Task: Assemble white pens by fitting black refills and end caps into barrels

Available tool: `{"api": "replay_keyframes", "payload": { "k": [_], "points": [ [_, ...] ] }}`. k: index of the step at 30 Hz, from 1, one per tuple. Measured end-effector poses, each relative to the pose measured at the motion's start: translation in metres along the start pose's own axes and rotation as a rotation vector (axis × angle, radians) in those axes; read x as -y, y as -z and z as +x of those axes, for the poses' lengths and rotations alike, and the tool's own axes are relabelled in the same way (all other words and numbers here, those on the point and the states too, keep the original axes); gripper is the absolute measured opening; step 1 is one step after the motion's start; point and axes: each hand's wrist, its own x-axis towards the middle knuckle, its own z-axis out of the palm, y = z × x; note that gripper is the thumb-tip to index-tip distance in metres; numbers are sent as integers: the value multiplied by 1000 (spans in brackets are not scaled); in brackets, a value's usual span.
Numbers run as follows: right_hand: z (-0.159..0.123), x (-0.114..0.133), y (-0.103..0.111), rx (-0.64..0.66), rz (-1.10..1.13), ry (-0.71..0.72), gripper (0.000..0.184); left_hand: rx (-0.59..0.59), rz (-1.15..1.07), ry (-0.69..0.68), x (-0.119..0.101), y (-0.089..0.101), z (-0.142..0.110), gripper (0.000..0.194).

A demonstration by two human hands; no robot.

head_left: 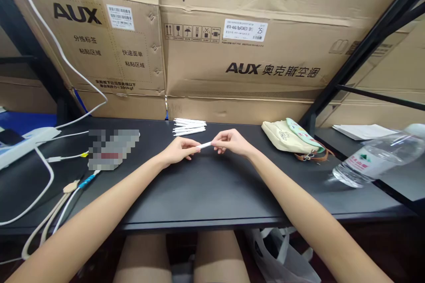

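Between my two hands, just above the black desk, is a slim white pen [206,145] held nearly level. My left hand [181,149] pinches its left end with thumb and fingers. On the other end, the fingertips of my right hand [231,142] are closed as well. The fingers cover both ends of the pen, so only its middle shows. Just behind my hands, several similar white pens [189,126] lie side by side in a loose pile on the desk.
To the right lie a cream pouch [282,136] and a water bottle [368,163]. A blurred-out flat object [111,150], white cables and a power strip [26,141] occupy the left. Large cardboard boxes [199,66] stand behind the black desk [199,203]. A plastic bag [282,252] hangs below.
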Motion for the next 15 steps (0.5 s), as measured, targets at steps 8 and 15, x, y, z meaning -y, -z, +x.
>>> {"api": "replay_keyframes", "payload": {
  "k": [8,15],
  "points": [
    [4,-3,-11,-225,195,10,37,-472,224,-276,-3,7,2,21],
    [-8,-4,-58,-489,-231,549,21,-559,-575,151,1,17,11,24]
  ]
}}
